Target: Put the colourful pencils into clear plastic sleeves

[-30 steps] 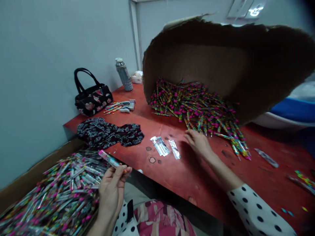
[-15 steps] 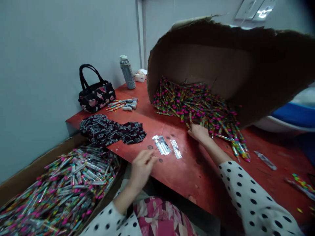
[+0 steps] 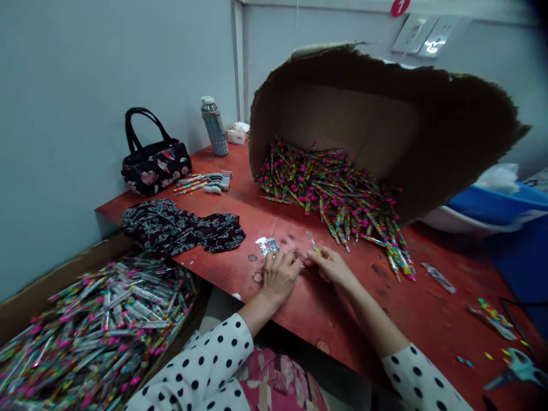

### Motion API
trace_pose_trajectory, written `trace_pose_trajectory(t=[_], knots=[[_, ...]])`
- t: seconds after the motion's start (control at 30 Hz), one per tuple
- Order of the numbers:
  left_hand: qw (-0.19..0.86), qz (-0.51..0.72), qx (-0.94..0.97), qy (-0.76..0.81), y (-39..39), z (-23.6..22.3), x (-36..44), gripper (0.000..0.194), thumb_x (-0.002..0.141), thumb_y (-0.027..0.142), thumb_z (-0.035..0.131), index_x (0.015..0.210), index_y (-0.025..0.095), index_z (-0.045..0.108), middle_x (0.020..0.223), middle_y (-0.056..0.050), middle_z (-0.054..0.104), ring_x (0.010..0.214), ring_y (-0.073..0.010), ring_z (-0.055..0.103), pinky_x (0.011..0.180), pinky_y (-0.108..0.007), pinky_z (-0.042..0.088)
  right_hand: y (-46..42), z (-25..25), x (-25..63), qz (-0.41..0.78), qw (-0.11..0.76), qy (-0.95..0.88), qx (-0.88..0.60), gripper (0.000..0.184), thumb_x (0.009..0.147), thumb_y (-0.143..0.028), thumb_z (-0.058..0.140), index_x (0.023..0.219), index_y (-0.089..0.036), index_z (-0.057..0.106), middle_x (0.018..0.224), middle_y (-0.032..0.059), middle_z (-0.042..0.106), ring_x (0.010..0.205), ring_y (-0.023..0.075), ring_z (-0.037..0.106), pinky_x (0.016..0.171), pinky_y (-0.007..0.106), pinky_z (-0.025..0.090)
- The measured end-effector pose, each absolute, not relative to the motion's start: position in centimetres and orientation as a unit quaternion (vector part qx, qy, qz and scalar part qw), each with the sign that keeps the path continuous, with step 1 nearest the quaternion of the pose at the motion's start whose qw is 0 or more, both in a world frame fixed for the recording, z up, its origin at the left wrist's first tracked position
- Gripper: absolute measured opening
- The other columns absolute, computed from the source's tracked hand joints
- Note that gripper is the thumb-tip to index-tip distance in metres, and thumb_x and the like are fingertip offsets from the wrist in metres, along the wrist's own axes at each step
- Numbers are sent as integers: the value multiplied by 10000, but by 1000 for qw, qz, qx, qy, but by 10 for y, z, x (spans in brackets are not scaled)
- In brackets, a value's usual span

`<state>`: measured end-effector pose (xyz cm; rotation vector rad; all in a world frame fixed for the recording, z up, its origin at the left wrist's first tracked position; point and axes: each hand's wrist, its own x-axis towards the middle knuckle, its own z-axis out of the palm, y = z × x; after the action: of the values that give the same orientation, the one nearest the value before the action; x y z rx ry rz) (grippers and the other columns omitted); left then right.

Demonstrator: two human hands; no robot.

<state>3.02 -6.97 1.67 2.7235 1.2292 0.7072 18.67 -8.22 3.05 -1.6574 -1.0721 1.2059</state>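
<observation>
My right hand (image 3: 333, 266) is closed on a thin clear tube filled with colourful candy-like pieces (image 3: 315, 248), just above the red table. Close beside it, my left hand (image 3: 280, 275) rests low over the tabletop with its fingers curled; whatever lies under its fingertips is hidden. Small silvery clear wrappers (image 3: 268, 245) stick out behind the left hand's knuckles. Beyond both hands, a heap of similar filled tubes with pink ends (image 3: 334, 182) spills from a tipped cardboard box (image 3: 368, 114).
A carton of wrapped tubes (image 3: 107, 319) stands low on the left. Dark patterned cloth (image 3: 184, 225), a floral handbag (image 3: 158, 165) and a bottle (image 3: 214, 128) sit along the table's left side. Scissors (image 3: 518, 368), a loose wrapper (image 3: 439, 278) and blue basins (image 3: 496, 202) are at right.
My right hand has come back from the heap with a tube. My left hand has moved right onto the table, covering where a single wrapper lay. The view has shifted slightly right.
</observation>
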Motion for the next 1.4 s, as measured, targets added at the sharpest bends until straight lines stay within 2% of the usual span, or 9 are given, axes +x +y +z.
trace_pose_trajectory(t=[0.13, 0.27, 0.4, 0.5, 0.63, 0.77, 0.97, 1.2, 1.4], knots=[[84, 286, 882, 364, -74, 25, 23, 254, 867, 303, 422, 1017, 220, 610, 870, -81, 629, 854, -212, 521, 823, -391, 332, -74, 28, 180, 513, 452, -388, -617, 357, 579, -411, 693, 697, -203, 427, 391, -130, 381, 257, 36, 254, 251, 154, 175], [307, 371, 766, 426, -74, 29, 19, 332, 823, 392, 486, 1072, 204, 600, 940, -82, 640, 864, -203, 553, 775, -331, 408, -73, 34, 177, 530, 502, -353, -586, 367, 578, -365, 710, 735, -212, 416, 425, -132, 404, 276, 29, 270, 261, 141, 178], [605, 355, 579, 415, -71, 24, 25, 365, 760, 475, 526, 745, 141, 671, 660, -26, 616, 643, -157, 565, 631, -276, 467, -74, 42, 173, 548, 536, -323, -555, 373, 558, -321, 743, 733, -208, 433, 447, -118, 447, 278, 26, 292, 261, 138, 179], [730, 349, 434, 395, -71, 21, 31, 333, 648, 441, 660, 610, 111, 636, 580, -1, 563, 552, -113, 536, 589, -265, 490, -78, 44, 170, 526, 536, -344, -564, 343, 602, -370, 720, 723, -201, 446, 471, -97, 489, 291, 32, 318, 269, 144, 202], [765, 377, 305, 423, -72, 28, 31, 308, 557, 373, 745, 657, 94, 657, 632, -39, 618, 567, -117, 579, 569, -249, 502, -97, 43, 172, 489, 519, -401, -575, 297, 746, -466, 578, 820, -186, 511, 553, -48, 550, 363, 65, 420, 333, 177, 322], [765, 422, 228, 429, -68, 37, 28, 287, 525, 326, 774, 619, 97, 629, 583, -29, 612, 518, -113, 585, 516, -227, 502, -136, 42, 171, 443, 469, -461, -609, 300, 830, -425, 487, 1001, -181, 526, 547, -37, 536, 456, 112, 504, 445, 220, 414], [764, 451, 176, 425, -65, 42, 30, 253, 554, 281, 767, 632, 99, 611, 606, -28, 626, 510, -105, 588, 503, -217, 510, -182, 28, 153, 363, 412, -521, -654, 313, 830, -386, 491, 1051, -189, 593, 628, 12, 588, 476, 131, 532, 462, 234, 427], [773, 454, 182, 404, -74, 46, 39, 272, 566, 301, 761, 678, 95, 623, 639, -35, 641, 549, -109, 592, 531, -227, 513, -184, 27, 145, 336, 422, -524, -659, 326, 841, -393, 462, 1034, -186, 625, 688, 40, 626, 538, 145, 561, 476, 228, 435], [769, 465, 209, 387, -77, 49, 40, 256, 590, 313, 746, 668, 101, 624, 631, -29, 639, 540, -103, 590, 524, -216, 500, -186, 30, 146, 355, 429, -509, -657, 356, 842, -416, 455, 1047, -175, 618, 587, 13, 587, 499, 138, 542, 454, 221, 422]])
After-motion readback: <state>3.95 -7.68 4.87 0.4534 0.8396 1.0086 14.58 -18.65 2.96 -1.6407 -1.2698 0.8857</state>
